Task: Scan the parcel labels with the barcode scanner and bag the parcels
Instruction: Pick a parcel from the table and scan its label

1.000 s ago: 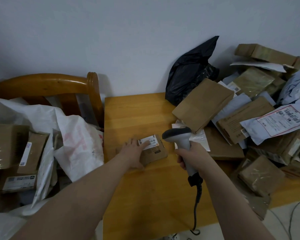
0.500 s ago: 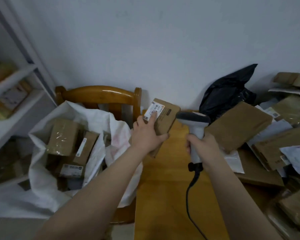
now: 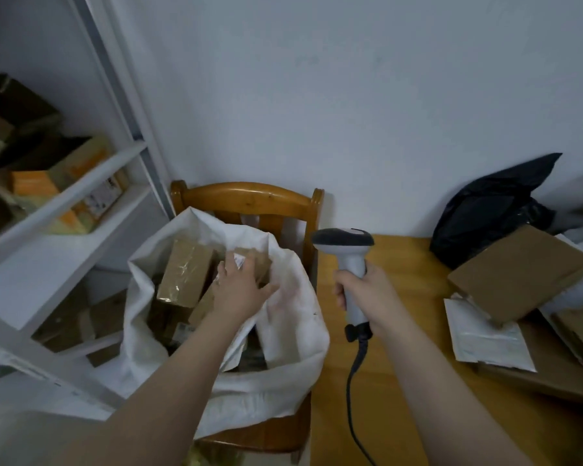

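Left hand [image 3: 239, 290] spread over small parcel [image 3: 254, 262] inside white sack [image 3: 293, 331]; gripping or releasing, I cannot tell. Right hand [image 3: 367, 297] clasps barcode scanner [image 3: 345, 243]. Several parcels [image 3: 186, 274] bagged, I judge; more wait on table [image 3: 408, 257].

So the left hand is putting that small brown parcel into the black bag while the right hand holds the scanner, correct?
Not the black bag. The head view shows the left hand putting the small brown parcel into the white sack on the chair. The right hand does hold the scanner.
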